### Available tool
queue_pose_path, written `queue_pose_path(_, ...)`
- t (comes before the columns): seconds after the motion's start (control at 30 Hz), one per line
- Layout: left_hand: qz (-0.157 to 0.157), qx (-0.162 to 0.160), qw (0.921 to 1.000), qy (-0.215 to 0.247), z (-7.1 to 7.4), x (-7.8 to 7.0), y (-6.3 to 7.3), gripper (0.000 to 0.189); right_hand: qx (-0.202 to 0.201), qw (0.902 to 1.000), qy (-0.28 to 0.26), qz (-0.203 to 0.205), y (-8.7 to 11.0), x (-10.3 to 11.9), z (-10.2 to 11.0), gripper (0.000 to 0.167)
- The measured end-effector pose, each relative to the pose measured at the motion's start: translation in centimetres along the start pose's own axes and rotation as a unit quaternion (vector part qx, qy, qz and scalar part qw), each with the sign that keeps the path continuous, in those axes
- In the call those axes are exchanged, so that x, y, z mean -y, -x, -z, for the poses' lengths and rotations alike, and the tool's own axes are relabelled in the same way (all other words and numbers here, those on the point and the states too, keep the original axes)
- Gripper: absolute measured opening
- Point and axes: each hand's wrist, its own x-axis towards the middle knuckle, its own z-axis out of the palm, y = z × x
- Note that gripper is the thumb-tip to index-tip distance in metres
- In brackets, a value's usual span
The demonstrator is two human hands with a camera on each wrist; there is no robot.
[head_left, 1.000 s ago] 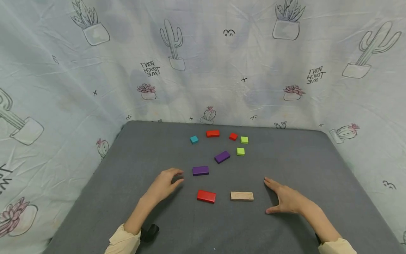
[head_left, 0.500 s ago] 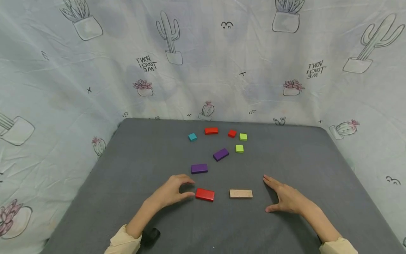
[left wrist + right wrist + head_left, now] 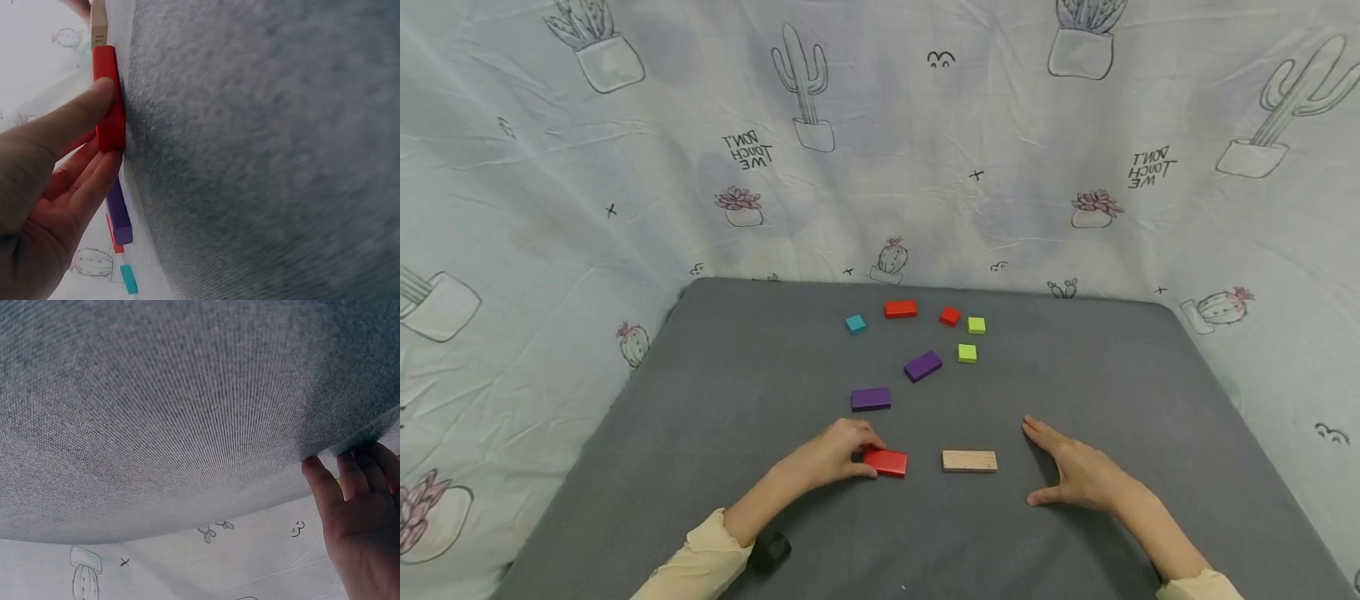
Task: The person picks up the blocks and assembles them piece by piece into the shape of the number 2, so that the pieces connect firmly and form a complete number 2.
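My left hand (image 3: 833, 454) pinches the left end of a red block (image 3: 887, 462) lying flat on the grey table. In the left wrist view, the thumb presses one long side of the red block (image 3: 109, 125), with the fingers round its near end. To its right lies a plain wooden block (image 3: 969, 461), apart from both hands. My right hand (image 3: 1078, 467) rests on the table right of the wooden block, thumb and fingers spread, holding nothing. In the right wrist view, the fingertips of the right hand (image 3: 359, 512) touch the grey cloth.
Beyond the left hand lie two purple blocks (image 3: 871, 399). Farther back are a blue cube (image 3: 855, 324), a long red block (image 3: 900, 309), a small red cube (image 3: 950, 317) and two lime-green cubes (image 3: 967, 353). A white cactus-print curtain (image 3: 880, 150) hangs behind the table (image 3: 737, 350).
My left hand has moved right and toward me, from beside the nearer purple block to the near red block, and now grips its left end. The right hand has stayed in place.
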Motion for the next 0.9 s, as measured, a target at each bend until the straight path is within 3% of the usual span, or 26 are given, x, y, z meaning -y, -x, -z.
queue_pose_path(0.4, 0.006, -0.032, 0.999, -0.031, 1.2, 0.3, -0.7, 0.033, -0.008, 0.9999, -0.002, 0.014, 0.0, -0.2, -0.1, 0.109)
queue_pose_path(0.9, 0.0, -0.042, 0.999, -0.018, 1.5, 0.1, -1.9, 0.033, -0.001, 0.9998, -0.013, 0.015, 0.2, -0.2, -0.1, 0.109)
